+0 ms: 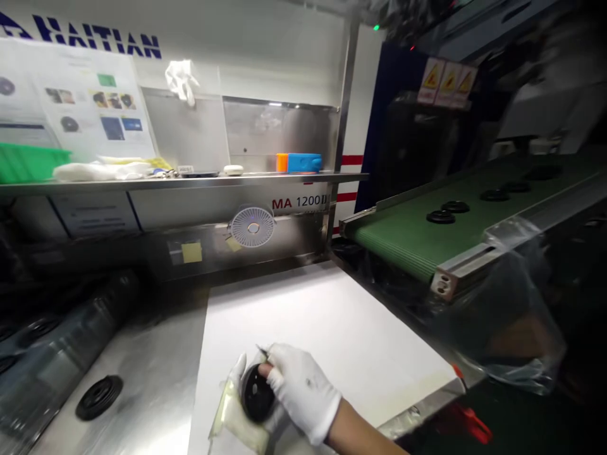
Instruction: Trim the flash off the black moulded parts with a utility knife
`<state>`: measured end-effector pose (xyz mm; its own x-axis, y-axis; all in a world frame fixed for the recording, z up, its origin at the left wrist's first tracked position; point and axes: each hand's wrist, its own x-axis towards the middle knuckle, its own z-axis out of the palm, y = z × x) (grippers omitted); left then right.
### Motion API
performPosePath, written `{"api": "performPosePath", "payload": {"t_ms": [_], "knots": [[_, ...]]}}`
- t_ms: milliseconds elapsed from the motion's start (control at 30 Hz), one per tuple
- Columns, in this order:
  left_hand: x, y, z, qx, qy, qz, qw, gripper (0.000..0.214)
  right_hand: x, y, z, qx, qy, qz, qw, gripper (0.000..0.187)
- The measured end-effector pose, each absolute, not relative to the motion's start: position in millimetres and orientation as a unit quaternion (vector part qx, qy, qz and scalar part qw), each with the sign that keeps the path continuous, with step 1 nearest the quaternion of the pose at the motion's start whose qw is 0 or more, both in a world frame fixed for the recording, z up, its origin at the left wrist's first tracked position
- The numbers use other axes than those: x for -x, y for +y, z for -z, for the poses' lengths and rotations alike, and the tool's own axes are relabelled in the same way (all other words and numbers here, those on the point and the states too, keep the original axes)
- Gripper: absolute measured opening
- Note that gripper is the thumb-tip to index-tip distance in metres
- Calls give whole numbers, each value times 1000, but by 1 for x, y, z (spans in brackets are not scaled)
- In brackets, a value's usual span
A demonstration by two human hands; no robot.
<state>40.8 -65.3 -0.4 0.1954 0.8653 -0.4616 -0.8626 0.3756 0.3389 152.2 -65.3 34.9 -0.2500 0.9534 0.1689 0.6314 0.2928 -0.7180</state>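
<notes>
Gloved right hand [303, 392] and left hand [237, 376] hold a black disc [257, 393] over white paper [327, 322].

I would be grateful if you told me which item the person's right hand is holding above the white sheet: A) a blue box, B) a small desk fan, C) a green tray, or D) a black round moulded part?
D. The white-gloved right hand curls its fingers around the black round moulded part above the white sheet.

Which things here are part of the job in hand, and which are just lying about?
In use: gloved right hand, gloved left hand, black round moulded part, white sheet beneath.

Just nearby: green conveyor belt, blue-and-orange block, green tray, small white fan.
</notes>
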Motion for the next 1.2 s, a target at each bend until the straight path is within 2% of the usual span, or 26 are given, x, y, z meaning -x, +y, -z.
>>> {"api": "performPosePath", "payload": {"t_ms": [100, 233, 300, 400, 633, 1200], "knots": [[-33, -67, -2, 54, 324, -550, 768, 38, -161, -70, -35, 517, -736, -263, 348, 15], [-15, -72, -8, 30, 318, -554, 769, 23, -175, -84, -29, 505, -728, -254, 389, 17], [-8, -73, -9, 15, 312, -582, 750, 16, -177, -92, -22, 510, -723, -290, 364, 15], [-5, -72, -6, 8, 312, -619, 721, 18, -170, -102, -8, 516, -725, -333, 314, 17], [-14, -77, 0, -56, 244, -656, 712, 13, -143, -100, 2, 547, -764, -206, 272, 27], [-20, -77, 9, -29, 182, -673, 716, 4, -128, -107, 11, 566, -750, -203, 275, 22]]}}
